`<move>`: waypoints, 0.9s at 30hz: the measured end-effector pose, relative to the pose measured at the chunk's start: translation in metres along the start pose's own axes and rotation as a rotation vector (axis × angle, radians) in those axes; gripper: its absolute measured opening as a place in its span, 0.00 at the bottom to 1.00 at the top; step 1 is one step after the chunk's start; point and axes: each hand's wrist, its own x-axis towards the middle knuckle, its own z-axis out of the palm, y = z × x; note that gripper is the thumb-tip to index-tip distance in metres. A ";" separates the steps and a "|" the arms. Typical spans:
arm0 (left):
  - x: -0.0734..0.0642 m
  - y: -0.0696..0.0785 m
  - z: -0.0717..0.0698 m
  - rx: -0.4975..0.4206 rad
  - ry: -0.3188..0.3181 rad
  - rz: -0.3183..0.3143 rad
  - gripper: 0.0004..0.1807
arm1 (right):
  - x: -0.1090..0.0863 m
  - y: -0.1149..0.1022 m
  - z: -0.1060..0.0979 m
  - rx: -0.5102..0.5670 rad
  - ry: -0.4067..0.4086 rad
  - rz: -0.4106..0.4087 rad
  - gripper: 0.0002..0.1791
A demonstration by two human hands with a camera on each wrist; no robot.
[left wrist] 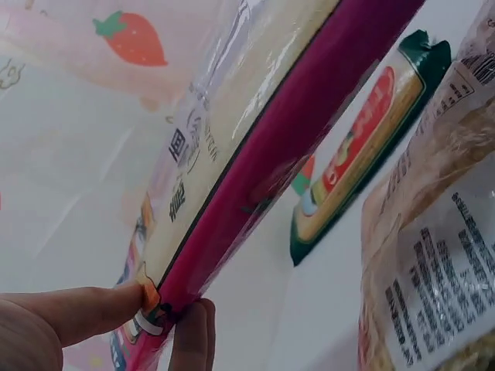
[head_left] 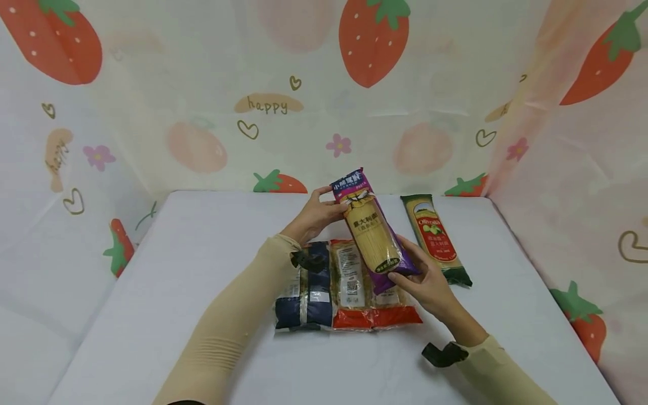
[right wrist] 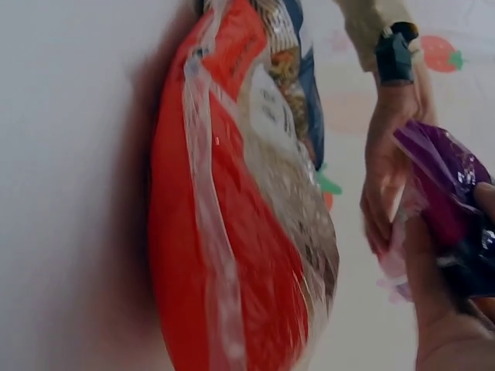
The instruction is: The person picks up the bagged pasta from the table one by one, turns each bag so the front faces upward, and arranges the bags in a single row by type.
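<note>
Both hands hold up a purple packet of pasta [head_left: 372, 230], tilted, over the other bags. My left hand [head_left: 316, 216] pinches its upper left end between thumb and fingers, as the left wrist view shows on the packet's magenta edge [left wrist: 232, 209]. At the lower right end my right hand [head_left: 425, 281] grips the purple corner [right wrist: 448, 193]. Beneath lie a dark blue bag [head_left: 319, 284] and a red-and-clear bag [head_left: 351, 318] with white labels, side by side on the table. The purple packet hides part of the red bag.
A green-and-gold pasta packet [head_left: 435, 236] with a red label lies at the back right of the white table [head_left: 202, 242]. Strawberry-print cloth [head_left: 283, 146] hangs behind the table and along both sides.
</note>
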 end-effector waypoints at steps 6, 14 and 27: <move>0.011 -0.009 0.013 0.001 -0.027 -0.012 0.51 | 0.000 0.003 -0.009 -0.125 0.003 0.023 0.44; 0.016 -0.017 0.027 0.053 -0.041 -0.022 0.50 | -0.001 0.009 -0.019 -0.185 0.006 0.038 0.44; 0.029 -0.035 0.053 0.138 -0.023 0.024 0.44 | 0.004 0.022 -0.036 -0.162 0.069 0.054 0.43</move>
